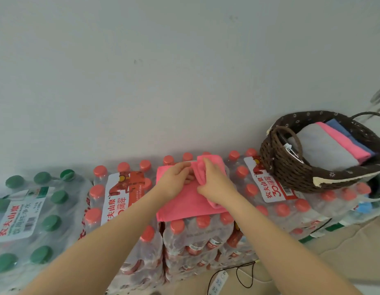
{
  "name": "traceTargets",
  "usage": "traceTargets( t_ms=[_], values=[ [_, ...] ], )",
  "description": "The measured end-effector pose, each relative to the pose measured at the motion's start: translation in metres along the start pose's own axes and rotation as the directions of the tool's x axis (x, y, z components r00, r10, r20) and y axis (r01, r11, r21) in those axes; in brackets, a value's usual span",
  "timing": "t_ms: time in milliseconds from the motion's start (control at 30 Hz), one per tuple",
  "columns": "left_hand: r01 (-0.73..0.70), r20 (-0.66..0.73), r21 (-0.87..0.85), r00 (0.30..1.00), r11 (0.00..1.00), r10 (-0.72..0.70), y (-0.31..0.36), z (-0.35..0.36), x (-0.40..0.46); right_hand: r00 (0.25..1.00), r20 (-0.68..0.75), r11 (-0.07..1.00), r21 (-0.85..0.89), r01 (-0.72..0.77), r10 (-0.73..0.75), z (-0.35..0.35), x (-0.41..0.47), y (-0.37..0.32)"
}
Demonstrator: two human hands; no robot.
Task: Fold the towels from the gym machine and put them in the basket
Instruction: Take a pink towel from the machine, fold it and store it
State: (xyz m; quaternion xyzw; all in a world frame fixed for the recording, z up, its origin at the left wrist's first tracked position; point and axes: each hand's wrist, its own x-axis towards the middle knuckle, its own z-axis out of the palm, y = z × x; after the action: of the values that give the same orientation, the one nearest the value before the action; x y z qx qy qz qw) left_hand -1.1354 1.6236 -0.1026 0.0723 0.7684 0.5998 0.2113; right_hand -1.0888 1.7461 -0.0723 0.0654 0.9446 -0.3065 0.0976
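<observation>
Folding a pink towel (pixel 180 201) flat on the red-capped water packs (pixel 206 231), which serve as a firm worktop. The right hand (pixel 214 184) has its grip clamped on a bunched right edge, lifting it over; the left hand (pixel 174 182) pinches the towel's top edge near the middle, probably to pin the crease. The basket (pixel 291 167), near on the right, already holds three folded towels with room on top. Wall behind limits the far edge.

Shrink-wrapped packs of red-capped bottles (pixel 276 188) line a pale wall (pixel 163 71), green-capped packs (pixel 29 218) at left; a white power strip (pixel 218 282) with black cable lies on the floor.
</observation>
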Motion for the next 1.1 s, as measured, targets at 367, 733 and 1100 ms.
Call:
traceTargets(
  t_ms=[367, 733, 1100],
  values=[
    [-0.2, 0.091, 0.411, 0.98, 0.889, 0.179, 0.009, 0.0, 0.006, 0.986, 0.1, 0.989, -0.043, 0.139, -0.135, 0.005, -0.016, 0.0],
    [-0.193, -0.077, 0.487, 0.962, 0.852, 0.262, 0.0, -0.011, -0.006, 0.975, 0.039, 0.832, -0.513, 0.209, -0.221, 0.029, 0.003, 0.027],
    [0.381, -0.222, 0.346, 0.921, 0.857, -0.32, 0.006, -0.042, -0.021, 0.977, 0.035, 0.807, -0.558, 0.195, -0.212, 0.033, 0.007, 0.027]
  ],
)
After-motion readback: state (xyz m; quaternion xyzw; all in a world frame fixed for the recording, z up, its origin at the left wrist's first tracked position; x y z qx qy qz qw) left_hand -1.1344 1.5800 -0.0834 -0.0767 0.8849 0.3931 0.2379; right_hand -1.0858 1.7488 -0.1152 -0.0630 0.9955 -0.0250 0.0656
